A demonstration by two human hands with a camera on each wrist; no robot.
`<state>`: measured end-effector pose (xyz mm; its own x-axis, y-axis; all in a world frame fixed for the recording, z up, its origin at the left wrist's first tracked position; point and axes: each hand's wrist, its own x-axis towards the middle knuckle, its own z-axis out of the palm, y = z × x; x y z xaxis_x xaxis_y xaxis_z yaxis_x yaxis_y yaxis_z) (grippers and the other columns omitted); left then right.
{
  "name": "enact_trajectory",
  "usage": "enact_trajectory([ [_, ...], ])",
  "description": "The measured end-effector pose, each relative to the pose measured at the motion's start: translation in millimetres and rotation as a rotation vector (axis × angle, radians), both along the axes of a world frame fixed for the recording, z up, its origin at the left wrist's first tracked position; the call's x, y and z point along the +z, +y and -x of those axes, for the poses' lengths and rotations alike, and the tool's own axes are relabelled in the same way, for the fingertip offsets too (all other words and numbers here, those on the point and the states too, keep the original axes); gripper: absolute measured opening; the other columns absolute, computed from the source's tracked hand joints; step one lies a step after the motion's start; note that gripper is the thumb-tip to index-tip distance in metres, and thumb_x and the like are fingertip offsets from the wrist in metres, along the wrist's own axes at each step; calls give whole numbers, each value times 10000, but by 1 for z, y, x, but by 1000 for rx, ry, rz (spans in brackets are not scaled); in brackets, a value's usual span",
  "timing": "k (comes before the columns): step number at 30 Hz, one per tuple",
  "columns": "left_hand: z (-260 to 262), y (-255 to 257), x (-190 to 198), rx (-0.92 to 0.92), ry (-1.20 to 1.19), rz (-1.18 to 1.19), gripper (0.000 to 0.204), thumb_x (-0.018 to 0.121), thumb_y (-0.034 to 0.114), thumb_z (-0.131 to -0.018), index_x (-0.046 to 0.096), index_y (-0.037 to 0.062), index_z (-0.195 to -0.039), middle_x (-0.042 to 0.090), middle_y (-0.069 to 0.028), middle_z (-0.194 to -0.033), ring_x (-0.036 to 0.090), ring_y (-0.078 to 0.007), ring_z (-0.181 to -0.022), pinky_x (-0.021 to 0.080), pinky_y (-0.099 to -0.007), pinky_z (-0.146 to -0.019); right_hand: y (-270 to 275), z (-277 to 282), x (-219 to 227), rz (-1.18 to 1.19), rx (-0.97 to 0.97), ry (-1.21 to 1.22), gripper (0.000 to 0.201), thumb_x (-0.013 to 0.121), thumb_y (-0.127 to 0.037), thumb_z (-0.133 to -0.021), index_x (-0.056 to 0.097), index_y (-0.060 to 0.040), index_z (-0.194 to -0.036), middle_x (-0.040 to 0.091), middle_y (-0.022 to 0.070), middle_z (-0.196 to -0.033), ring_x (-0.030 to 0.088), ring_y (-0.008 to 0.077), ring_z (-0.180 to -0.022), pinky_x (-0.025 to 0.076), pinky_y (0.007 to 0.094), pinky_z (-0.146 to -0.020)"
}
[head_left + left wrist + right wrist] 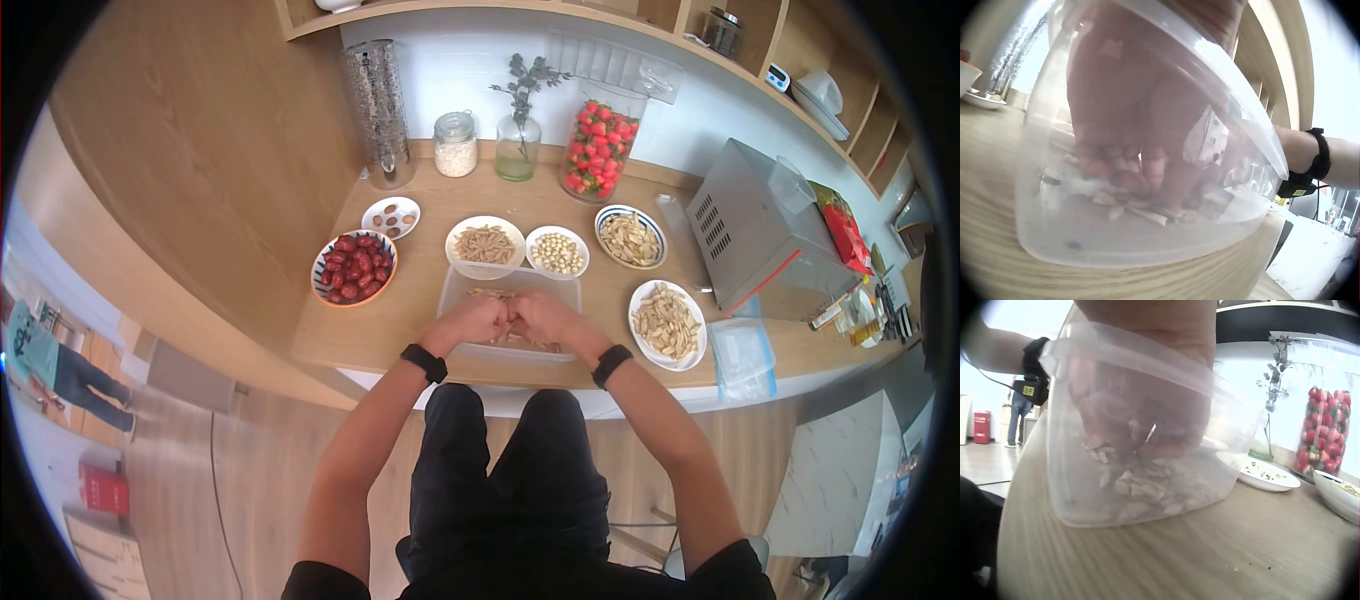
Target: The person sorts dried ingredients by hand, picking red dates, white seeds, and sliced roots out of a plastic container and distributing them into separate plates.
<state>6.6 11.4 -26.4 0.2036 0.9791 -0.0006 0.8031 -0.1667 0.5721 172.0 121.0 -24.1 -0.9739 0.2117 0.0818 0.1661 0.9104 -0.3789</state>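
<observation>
Both hands reach down into a translucent plastic box (459,296) at the front of the counter. My left hand (478,320) and right hand (545,315) meet over its middle, fingers curled and fingertips together at the pale dried root pieces (525,343). Through the wall in the left wrist view, the left fingers (1129,178) bend down close over several dried pieces (1147,214). In the right wrist view, the right hand (1160,419) is low in the box above a layer of pieces (1141,487). The fingertips' hold is largely hidden.
Behind the box stand a plate of brown strips (485,243) and a bowl of pale round seeds (557,251). Red dates (353,268) are at left. Two dishes of dried slices (630,237) (667,325), plastic bags (744,358) and a grey appliance (760,235) are at right.
</observation>
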Motion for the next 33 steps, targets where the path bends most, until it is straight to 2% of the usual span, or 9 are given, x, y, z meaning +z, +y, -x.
enact_trajectory([
  [2, 1, 2, -7, 47, -29, -125, 77, 638, 108, -721, 662, 35, -712, 655, -171, -729, 645, -343, -701, 487, -439, -611, 5, 0, 3, -12, 12, 13, 104, 620, -85, -802, 658, -87, -899, 664, 154, -914, 636, 373, -872, 504, 469, -759],
  [5, -2, -2, -5, 91, -88, -163, 72, 621, 87, -731, 645, 22, -749, 653, -179, -753, 641, -352, -719, 486, -448, -624, 8, -4, 36, -37, -54, -225, 96, 612, -84, -804, 653, -84, -890, 665, 150, -903, 634, 377, -849, 503, 476, -737],
  [9, -6, -3, 0, 85, -178, -87, 68, 613, 69, -747, 623, 9, -777, 648, -179, -741, 639, -345, -712, 485, -437, -630, 9, -15, 21, -110, -93, 8, 58, 616, -99, -802, 629, -70, -851, 661, 150, -852, 632, 370, -809, 493, 474, -688],
  [11, -7, -3, 5, 118, -198, -203, 39, 601, 51, -826, 603, 12, -825, 618, -119, -731, 599, -215, -644, 484, -337, -606, 7, -15, 15, -164, -55, 65, 54, 617, -103, -803, 620, -65, -841, 659, 150, -843, 632, 365, -804, 489, 472, -676],
  [14, -9, -3, 7, 217, -295, -154, 34, 589, 42, -843, 588, 9, -836, 580, -76, -690, 569, -136, -641, 468, -305, -588, 6, -12, 20, -115, -56, 64, 55, 619, -109, -804, 624, -73, -846, 661, 145, -849, 635, 357, -803, 487, 475, -678],
  [17, -4, 3, 2, 267, -359, -390, 76, 603, 78, -820, 619, 4, -834, 608, -132, -677, 577, -221, -590, 469, -346, -575, 4, -15, 31, -9, -49, -17, 64, 627, -116, -805, 636, -88, -862, 663, 129, -863, 635, 357, -806, 491, 477, -684],
  [21, 3, 4, 18, 384, -483, -293, 82, 599, 85, -844, 629, 10, -852, 568, -77, -644, 531, -141, -582, 458, -321, -574, 3, -18, 26, -46, 12, 21, 61, 655, -146, -784, 659, -121, -840, 665, 113, -815, 643, 336, -787, 486, 474, -674],
  [27, 40, 31, 103, 375, -164, -194, 183, 527, 164, -922, 661, 41, -904, 612, 21, -723, 538, -80, -673, 448, -271, -616, 10, -16, 12, -105, 54, 40, 45, 670, -170, -751, 680, -159, -793, 666, 90, -758, 648, 325, -762, 475, 462, -620],
  [33, 97, 98, 85, 301, -274, -80, 223, 550, 202, -919, 671, 15, -902, 597, 8, -711, 543, -88, -639, 465, -247, -609, 15, -13, 3, -91, 45, 112, 58, 662, -135, -648, 668, -159, -701, 657, 84, -720, 629, 323, -696, 463, 448, -572],
])
